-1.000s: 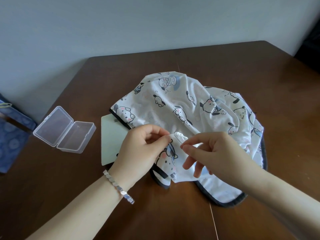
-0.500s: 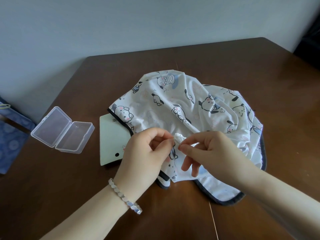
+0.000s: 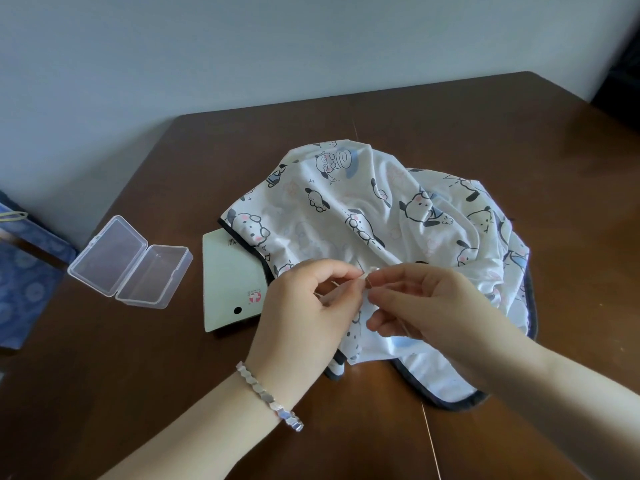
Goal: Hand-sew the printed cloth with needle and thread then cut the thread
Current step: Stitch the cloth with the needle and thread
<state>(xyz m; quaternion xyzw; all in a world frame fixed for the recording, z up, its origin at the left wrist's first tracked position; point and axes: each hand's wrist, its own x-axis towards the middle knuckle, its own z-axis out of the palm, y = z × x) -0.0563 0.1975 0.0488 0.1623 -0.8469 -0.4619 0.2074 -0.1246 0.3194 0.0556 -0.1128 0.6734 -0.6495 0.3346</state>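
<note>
Brown wooden table (image 3: 450, 109), pale grey wall (image 3: 242, 46)

Views: one, head-worn, wide-angle.
Vantage: above the near side of the table (image 3: 138, 375), looking from the person's own head.
Facing: forward and down; the wall (image 3: 242, 46) fills the top of the frame.
Range: close; both forearms enter from the bottom edge.
Centre: left hand (image 3: 304, 313) and right hand (image 3: 426, 306) meet just below mid-frame, at the printed cloth (image 3: 381, 209).
Shared field: single view only.
</note>
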